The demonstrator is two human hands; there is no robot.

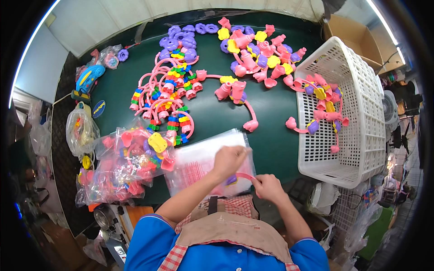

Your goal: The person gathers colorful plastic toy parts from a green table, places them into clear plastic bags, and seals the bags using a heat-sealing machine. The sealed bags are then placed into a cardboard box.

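Note:
My right hand (269, 188) grips the end of a pink curved plastic tube (245, 175). A purple and yellow plastic piece (231, 180) adjoins that tube, partly hidden behind my left forearm. Slightly blurred, my left hand (231, 158) is curled above a stack of clear plastic bags (200, 152) bearing red print; whether its fingers hold anything cannot be made out. Left of the stack lie filled clear bags (125, 162) of colourful toy parts. Ahead is a loose pink toy assembly (239, 90) with cups and a curved arm.
Pink arches with coloured beads (169, 88), purple rings (179, 37) and pink, yellow and purple assemblies (261, 54) cover the far part of the green table (112, 84). A white perforated basket (369, 111) holding similar assemblies stands right, before a cardboard box (352, 37).

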